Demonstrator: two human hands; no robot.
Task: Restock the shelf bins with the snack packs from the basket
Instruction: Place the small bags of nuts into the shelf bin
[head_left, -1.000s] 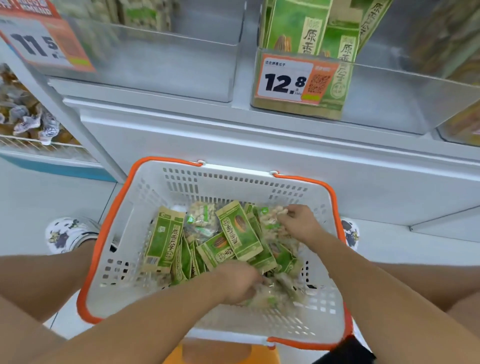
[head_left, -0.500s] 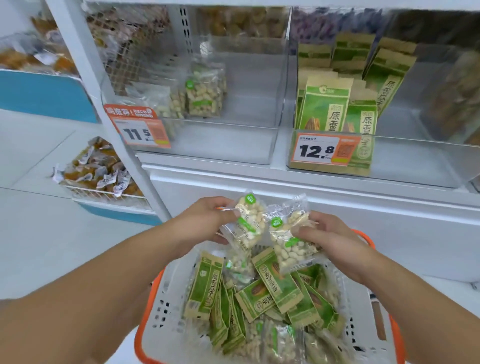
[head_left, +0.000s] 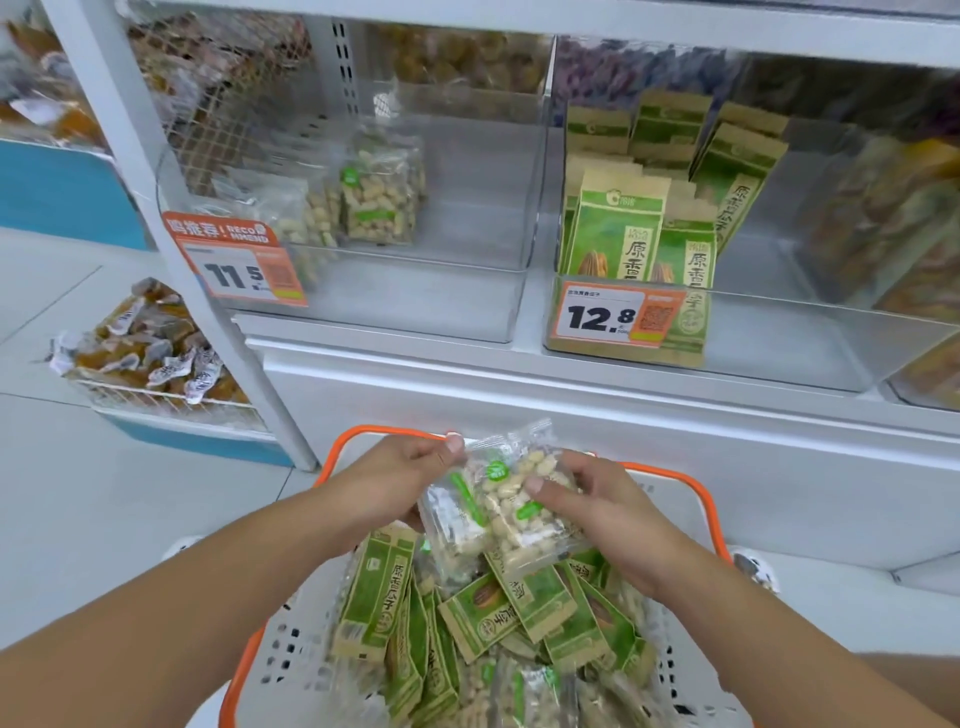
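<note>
Head view: both hands, left hand (head_left: 400, 480) and right hand (head_left: 597, 512), pinch clear peanut packs (head_left: 498, 512) over the white basket (head_left: 291, 649), near white shelf bins (head_left: 415, 301) and pale floor (head_left: 104, 493).

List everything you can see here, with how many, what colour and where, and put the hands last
clear peanut packs: two, clear with green labels, held together above the basket
basket: one, white with orange rim, bottom centre
green seed packs in basket: many, green and tan, piled under the hands
left bin: one, clear, tagged 11.5, holds a few peanut packs
right bin: one, clear, tagged 12.8, holds several green seed packs
wrapped snacks: a heap, orange and white, wire tray at left
left hand: one, pinches the packs' upper left
right hand: one, grips the packs from the right
</note>
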